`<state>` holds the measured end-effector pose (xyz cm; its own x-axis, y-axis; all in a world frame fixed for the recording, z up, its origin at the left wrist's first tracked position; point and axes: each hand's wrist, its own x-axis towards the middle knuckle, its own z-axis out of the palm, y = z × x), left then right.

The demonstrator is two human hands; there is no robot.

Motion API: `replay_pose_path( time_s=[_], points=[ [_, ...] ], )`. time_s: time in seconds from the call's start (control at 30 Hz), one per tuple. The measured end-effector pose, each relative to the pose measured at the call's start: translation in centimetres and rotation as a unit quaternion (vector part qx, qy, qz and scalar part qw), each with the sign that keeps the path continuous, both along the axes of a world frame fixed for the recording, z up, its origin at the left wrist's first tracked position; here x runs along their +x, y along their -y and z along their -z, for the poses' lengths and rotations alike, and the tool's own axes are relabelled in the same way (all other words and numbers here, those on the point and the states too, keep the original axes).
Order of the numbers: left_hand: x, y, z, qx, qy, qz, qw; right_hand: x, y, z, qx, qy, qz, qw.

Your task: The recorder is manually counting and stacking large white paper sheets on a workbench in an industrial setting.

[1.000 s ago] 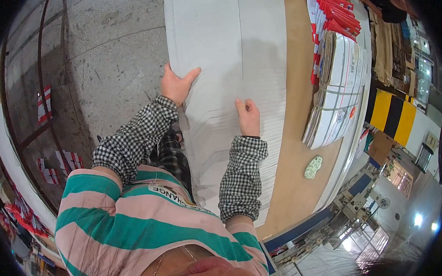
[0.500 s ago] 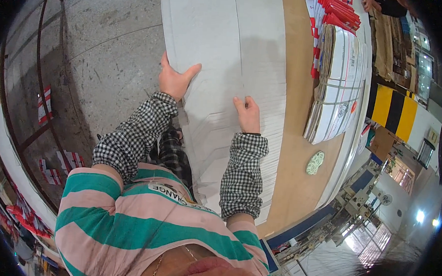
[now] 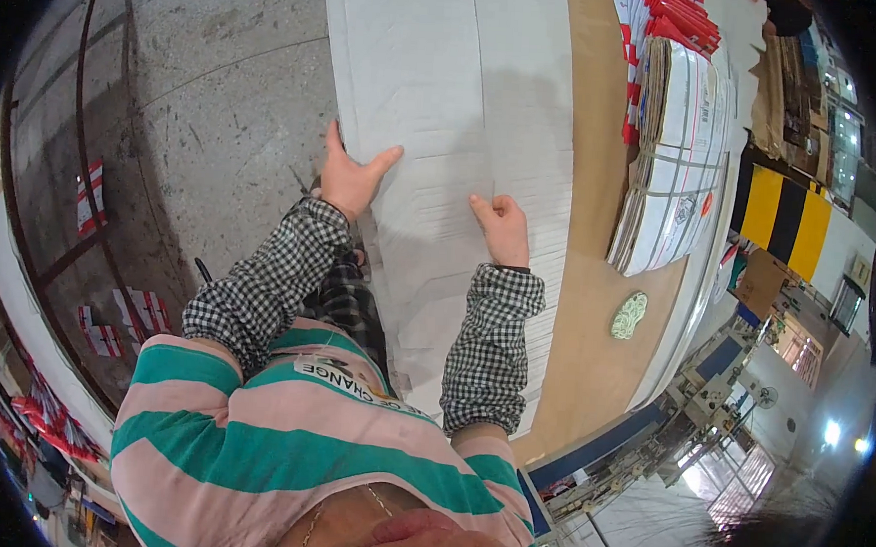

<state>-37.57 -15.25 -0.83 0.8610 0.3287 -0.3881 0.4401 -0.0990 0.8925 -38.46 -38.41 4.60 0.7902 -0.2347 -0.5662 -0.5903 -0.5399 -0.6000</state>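
Overlapping white paper sheets (image 3: 432, 105) lie in a long, fanned layer on the tan tabletop, their stepped edges showing around my hands. My left hand (image 3: 352, 178) is at the left edge of the sheets. Its thumb is spread wide over the paper, and its fingers point along the edge. Over the middle of the layer, my right hand (image 3: 504, 229) has its fingers curled in and its thumb close to them. Whatever its fingertips may pinch is hidden. Checked sleeves cover both forearms.
A strapped bundle of white printed packages (image 3: 670, 157) stands to the right on the tan tabletop (image 3: 591, 232), with red packets (image 3: 669, 18) beyond. Nearer lies a pale green oval object (image 3: 629, 315). A dark metal frame (image 3: 79, 86) is on the left. Another person is partly visible at top right.
More stepped sheet edges now show farther up the layer. Both hands have shifted slightly right and nearer to me, the left still spread and the right still curled.
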Motion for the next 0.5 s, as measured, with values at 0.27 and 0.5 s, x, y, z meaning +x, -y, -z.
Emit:
replay_pose_path(
  time_s=[0.27, 0.5],
  points=[
    [-0.2, 0.6, 0.8, -0.144, -0.014, -0.052, 0.988, -0.7, -1.3, 0.8, 0.016, 0.062, 0.028, 0.998],
    [-0.2, 0.5, 0.5, -0.1, -0.028, -0.048, 0.993, -0.5, -1.9, 0.1, 0.0, 0.087, 0.019, 0.996]
  ],
)
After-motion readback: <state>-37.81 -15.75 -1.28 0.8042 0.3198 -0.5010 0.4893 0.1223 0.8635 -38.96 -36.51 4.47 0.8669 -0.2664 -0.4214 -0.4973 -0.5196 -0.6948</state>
